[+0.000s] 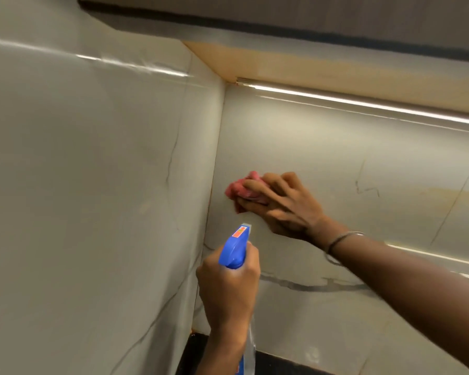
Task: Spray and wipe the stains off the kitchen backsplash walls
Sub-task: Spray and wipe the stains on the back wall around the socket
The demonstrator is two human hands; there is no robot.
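head | right hand (284, 204) presses a bunched pink cloth (240, 189) against the backsplash (336, 163) near the corner | left hand (228, 288) grips the blue-headed spray bottle (236, 249), nozzle toward the wall, above the dark counter (282, 364)

Crumpled pink cloth (237, 189) lies against the glossy grey backsplash (336, 158) near its corner. Blue-headed spray bottle (236, 247) stands upright below, nozzle seemingly facing the wall.
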